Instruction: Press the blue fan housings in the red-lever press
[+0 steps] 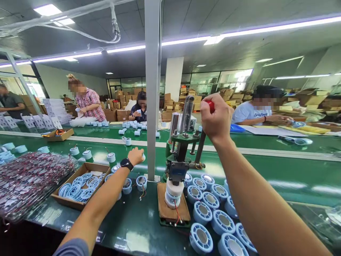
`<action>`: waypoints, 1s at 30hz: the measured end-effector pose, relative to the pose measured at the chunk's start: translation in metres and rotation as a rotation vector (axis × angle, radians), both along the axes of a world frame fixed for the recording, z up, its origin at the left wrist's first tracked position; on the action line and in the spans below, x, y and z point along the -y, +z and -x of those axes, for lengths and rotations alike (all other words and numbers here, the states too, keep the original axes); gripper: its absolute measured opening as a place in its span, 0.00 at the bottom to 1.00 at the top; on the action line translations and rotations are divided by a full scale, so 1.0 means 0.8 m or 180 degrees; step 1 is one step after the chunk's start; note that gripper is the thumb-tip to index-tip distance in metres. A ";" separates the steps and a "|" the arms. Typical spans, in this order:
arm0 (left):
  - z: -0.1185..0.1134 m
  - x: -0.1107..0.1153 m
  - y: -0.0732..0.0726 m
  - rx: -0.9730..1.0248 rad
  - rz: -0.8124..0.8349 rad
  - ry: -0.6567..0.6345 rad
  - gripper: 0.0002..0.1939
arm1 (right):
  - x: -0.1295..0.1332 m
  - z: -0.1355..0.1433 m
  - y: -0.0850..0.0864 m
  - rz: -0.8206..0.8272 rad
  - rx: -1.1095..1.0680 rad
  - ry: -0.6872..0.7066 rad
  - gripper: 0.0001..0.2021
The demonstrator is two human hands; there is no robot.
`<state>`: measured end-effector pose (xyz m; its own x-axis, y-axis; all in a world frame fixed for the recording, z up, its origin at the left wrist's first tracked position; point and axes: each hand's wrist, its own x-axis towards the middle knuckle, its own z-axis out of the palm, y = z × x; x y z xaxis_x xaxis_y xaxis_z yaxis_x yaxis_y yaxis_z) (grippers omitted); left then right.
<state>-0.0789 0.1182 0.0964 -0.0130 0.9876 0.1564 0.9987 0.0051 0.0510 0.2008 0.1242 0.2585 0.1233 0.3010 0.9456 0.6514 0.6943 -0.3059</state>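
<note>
Under the small dark metal hand press (183,149), with its coiled steel spring and upright rods, sits a round white-and-pale-blue plastic cylinder (173,193) with thin red and white wires trailing from its base; it stands upright on the brown wooden base block (173,209), directly beneath the press head, which sits on its top. Your right hand (216,119) is clenched around the red knob (211,105) at the top of the press's dark lever, raised well above the cylinder and to its right. Your left hand (135,155), with a black wristwatch (126,163) on the wrist, reaches forward onto the green conveyor belt (266,174), well to the left of the cylinder and beyond the grey vertical post (152,89); its fingers are curled about a small pale round piece, though you cannot tell how firmly it is gripped. Just right of the wooden block lie rows of pale blue round plastic spools (210,209) with grey centres, crowding below your right forearm. To your left an open brown cardboard box (80,185) holds flat pale blue rings, and beside it lies a clear bag (29,181) of small red-and-silver parts. Across the belt, other people work at their own stations.
</note>
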 end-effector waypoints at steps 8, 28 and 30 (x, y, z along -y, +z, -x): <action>-0.013 0.190 -0.022 -0.0447 0.0776 -0.0177 0.17 | 0.005 0.007 -0.006 0.0243 -0.0181 -0.0129 0.06; 0.205 0.175 -0.044 0.0304 0.0102 0.0667 0.12 | 0.149 0.094 -0.379 0.2502 -0.1210 0.0458 0.48; 0.226 0.171 -0.045 0.0357 0.0115 0.0565 0.06 | 0.144 0.093 -0.385 0.2477 -0.1330 0.0439 0.46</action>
